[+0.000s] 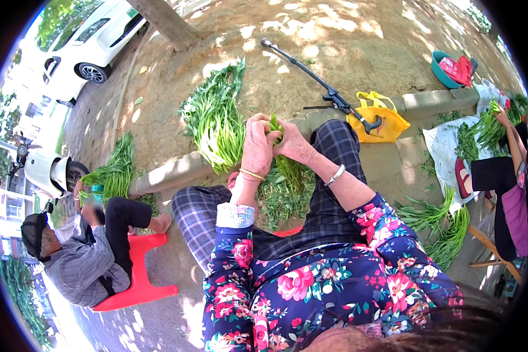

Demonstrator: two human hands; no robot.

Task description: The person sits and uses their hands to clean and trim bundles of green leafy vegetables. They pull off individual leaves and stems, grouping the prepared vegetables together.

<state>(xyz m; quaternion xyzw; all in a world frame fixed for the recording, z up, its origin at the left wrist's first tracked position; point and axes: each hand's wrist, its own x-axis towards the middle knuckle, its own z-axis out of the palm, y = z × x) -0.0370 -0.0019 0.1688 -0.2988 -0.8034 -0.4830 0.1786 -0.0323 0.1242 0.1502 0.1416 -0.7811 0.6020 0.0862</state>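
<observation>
My left hand (260, 136) and my right hand (294, 141) meet in front of my knees, fingers closed around the upper end of a bunch of green leafy stalks (290, 174). The bunch hangs down between my legs, stalk ends upward. Below it, loose green leaves (277, 200) lie on the ground. A large pile of long-stemmed leafy greens (218, 123) rests beyond my left hand, across the kerb (176, 171), its pale stems towards me. A yellow bangle is on my left wrist, a silver-coloured one on my right.
A black walking cane (310, 78) leans over a yellow bag (380, 121) at the kerb. To the left a person sits on a red plastic stool (143, 268), holding greens. On the right another person handles greens above a white sheet (442, 145); more bundles (449, 233) lie nearer.
</observation>
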